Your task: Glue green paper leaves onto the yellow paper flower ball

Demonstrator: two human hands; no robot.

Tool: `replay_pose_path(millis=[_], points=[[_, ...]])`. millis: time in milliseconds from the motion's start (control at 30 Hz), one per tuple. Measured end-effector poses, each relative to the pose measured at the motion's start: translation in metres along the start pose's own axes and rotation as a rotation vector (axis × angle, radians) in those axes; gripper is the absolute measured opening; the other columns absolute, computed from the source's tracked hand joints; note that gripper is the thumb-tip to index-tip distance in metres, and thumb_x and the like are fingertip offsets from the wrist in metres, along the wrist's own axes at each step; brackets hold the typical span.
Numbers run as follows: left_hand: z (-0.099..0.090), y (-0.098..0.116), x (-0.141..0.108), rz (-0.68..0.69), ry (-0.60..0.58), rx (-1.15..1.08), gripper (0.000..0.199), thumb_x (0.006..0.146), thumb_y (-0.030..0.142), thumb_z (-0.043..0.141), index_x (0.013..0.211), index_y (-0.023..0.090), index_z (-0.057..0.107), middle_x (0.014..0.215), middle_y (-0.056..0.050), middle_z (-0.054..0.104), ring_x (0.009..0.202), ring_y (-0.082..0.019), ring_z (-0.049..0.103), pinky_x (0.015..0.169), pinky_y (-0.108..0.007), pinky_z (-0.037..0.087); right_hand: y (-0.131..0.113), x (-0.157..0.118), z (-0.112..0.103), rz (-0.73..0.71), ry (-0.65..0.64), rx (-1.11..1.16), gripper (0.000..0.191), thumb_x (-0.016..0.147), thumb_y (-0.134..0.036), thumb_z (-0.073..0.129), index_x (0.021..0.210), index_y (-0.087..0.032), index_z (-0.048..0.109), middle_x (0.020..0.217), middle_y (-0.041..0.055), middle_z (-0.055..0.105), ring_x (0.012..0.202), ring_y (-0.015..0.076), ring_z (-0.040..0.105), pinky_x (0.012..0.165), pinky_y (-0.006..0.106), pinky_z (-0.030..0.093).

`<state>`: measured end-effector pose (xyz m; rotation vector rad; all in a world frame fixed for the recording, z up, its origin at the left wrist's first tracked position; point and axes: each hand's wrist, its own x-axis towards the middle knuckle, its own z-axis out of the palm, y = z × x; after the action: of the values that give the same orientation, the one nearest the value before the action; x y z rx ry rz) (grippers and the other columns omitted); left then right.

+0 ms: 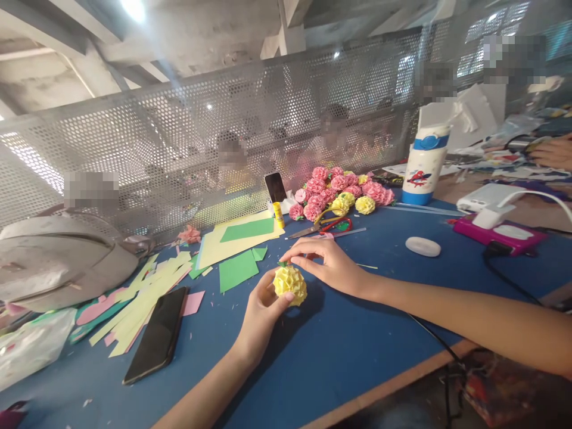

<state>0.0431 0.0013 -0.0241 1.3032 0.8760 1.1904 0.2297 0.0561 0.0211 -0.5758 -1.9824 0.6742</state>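
My left hand [263, 310] is closed around a round yellow paper flower [290, 286], its thumb pressed on the front of the folded petals. A small green paper leaf [283, 263] shows at the top of the flower. My right hand [328, 262] reaches over from the right, its fingertips bent together at that leaf. Beyond the hands lie red-handled scissors [328, 225] and a yellow glue stick [278, 214]. Green paper [238, 269] lies flat to the left of the flower.
Pink and yellow paper flowers [328, 190] are heaped near the mesh screen [179, 155]. A phone [156, 336], paper strips [147, 304] and a bag [67, 256] fill the left. To the right stand a bottle [424, 167] and a magenta power strip [500, 235]. Another person's hand [554, 154] shows far right.
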Motion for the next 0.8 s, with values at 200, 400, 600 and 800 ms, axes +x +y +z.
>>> replay_pose_path(millis=[200,400,600,800], points=[[0.0,0.0,-0.001,-0.006,0.009,-0.025,0.047,0.079,0.041,0.078,0.119,0.022,0.062,0.105,-0.006,0.069,0.096,-0.022,0.066,0.09,-0.033,0.052,0.001,-0.002,0.001,-0.084,0.011,-0.046,0.024,0.096,-0.019,0.054,0.11,-0.024,0.072,0.106,0.003,0.073,0.1,0.0172,0.065,0.082,0.031,0.053],[-0.001,-0.002,0.001,-0.011,0.001,-0.029,0.049,0.079,0.041,0.079,0.118,0.018,0.063,0.106,-0.009,0.07,0.097,-0.024,0.066,0.089,-0.035,0.052,0.002,-0.003,0.0,-0.164,-0.007,-0.107,0.024,0.096,-0.016,0.054,0.108,-0.024,0.074,0.097,0.0044,0.071,0.091,0.0171,0.065,0.085,0.034,0.051],[-0.002,-0.004,0.001,-0.025,-0.004,-0.002,0.05,0.076,0.038,0.081,0.118,0.015,0.065,0.108,-0.01,0.071,0.096,-0.023,0.066,0.088,-0.032,0.051,0.007,-0.005,0.002,-0.156,0.016,-0.094,0.018,0.091,-0.014,0.062,0.099,-0.023,0.076,0.091,0.0035,0.072,0.087,0.0167,0.067,0.088,0.034,0.052],[-0.001,-0.003,0.001,-0.035,0.0,0.032,0.052,0.073,0.04,0.083,0.116,0.015,0.067,0.107,-0.01,0.073,0.093,-0.023,0.067,0.084,-0.031,0.052,0.011,-0.005,0.004,-0.141,0.006,-0.075,0.017,0.09,-0.013,0.062,0.095,-0.023,0.076,0.09,0.0027,0.073,0.085,0.0164,0.067,0.091,0.037,0.053]])
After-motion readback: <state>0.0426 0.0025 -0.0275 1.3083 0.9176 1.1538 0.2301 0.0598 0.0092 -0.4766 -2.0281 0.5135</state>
